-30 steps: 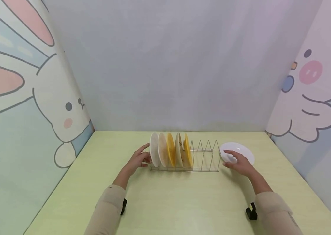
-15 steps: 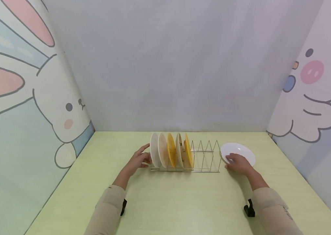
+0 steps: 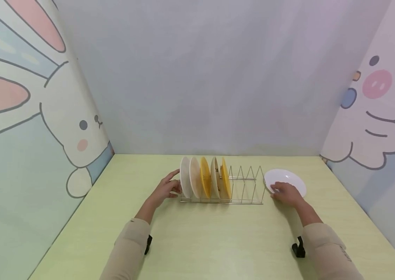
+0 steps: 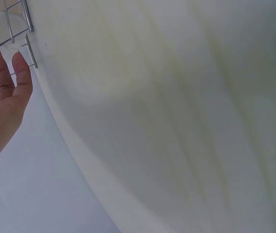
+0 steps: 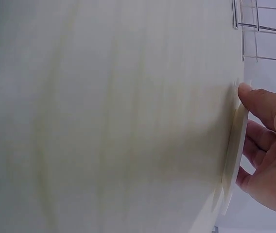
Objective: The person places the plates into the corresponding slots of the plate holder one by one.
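Observation:
A wire plate rack (image 3: 243,190) stands mid-table, with several plates upright in its left slots: a white plate (image 3: 185,177) outermost, then a pale one (image 3: 195,178), a yellow one (image 3: 205,178), a cream one with dark marks (image 3: 215,178) and another yellow one (image 3: 226,179). At the rack's left end my left hand (image 3: 164,191) touches the wire, fingers loosely bent; its fingers (image 4: 1,73) show by the wires. Right of the rack, a white plate (image 3: 290,181) lies flat on the table. My right hand (image 3: 287,193) pinches its near left rim, the thumb (image 5: 254,99) at the edge.
The light yellow-green table (image 3: 215,241) runs back to a plain grey wall (image 3: 197,77). Printed panels with a rabbit (image 3: 67,128) and a pig-nosed figure (image 3: 376,116) flank it. The rack's right slots hold no plates.
My right hand has come down onto the flat white plate, and its fingers have drawn together at the rim. The left hand stays at the rack; the head view shifts slightly.

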A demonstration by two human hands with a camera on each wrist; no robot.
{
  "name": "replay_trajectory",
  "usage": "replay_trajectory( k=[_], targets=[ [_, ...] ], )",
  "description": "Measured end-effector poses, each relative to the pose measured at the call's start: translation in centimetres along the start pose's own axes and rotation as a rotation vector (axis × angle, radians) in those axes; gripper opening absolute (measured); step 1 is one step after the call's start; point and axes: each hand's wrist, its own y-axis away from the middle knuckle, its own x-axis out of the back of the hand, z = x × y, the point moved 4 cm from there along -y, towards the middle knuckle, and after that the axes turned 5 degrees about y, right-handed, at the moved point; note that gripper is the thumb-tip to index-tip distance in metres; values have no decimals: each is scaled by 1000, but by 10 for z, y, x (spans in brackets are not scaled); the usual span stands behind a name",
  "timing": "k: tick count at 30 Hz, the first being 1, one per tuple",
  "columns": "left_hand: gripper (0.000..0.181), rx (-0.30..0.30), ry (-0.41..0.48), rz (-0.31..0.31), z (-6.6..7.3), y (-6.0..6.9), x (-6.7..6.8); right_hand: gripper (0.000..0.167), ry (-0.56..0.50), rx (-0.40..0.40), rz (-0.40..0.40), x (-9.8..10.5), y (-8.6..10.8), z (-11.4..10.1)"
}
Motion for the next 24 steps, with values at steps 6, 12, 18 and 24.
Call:
replay_trajectory(
  k=[6,12,18,24],
  targets=[
    [54,-1,6,4,1,1,-3,26,-121,0,77,12,7,-8],
    [54,-4,7,7,1,1,-4,27,-159,-42,150,22,13,-16],
    [55,-5,5,5,2,2,-3,26,-114,-115,374,38,20,-21],
    [55,8,5,-6,4,3,-2,20,-156,-295,586,51,26,-18]
  ],
)
